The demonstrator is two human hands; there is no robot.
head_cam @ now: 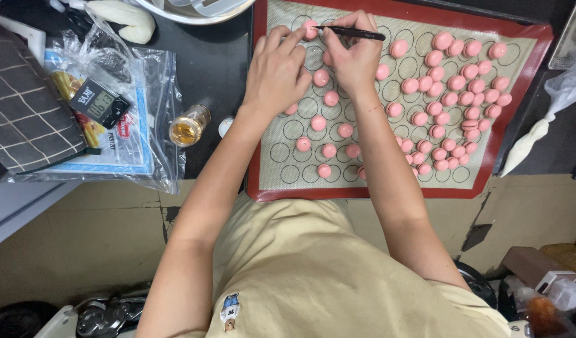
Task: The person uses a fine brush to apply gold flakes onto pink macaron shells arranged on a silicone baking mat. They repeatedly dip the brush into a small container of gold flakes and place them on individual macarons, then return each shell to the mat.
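A red-edged baking mat (526, 37) printed with black circles lies on the dark counter, carrying several small pink round shells (454, 82). My left hand (275, 72) pinches one pink shell (310, 28) at the mat's far edge. My right hand (353, 59) grips a thin black pen-like tool (353, 32), its tip pointing left at that held shell. More pink shells (330, 98) lie just below both hands.
Left of the mat stand a small amber jar (189, 125), a small digital timer (100, 103) on plastic bags, and a dark checked cloth (25, 106). A white piping bag (529, 147) lies at the right. A metal bowl rim (194, 12) shows at the top.
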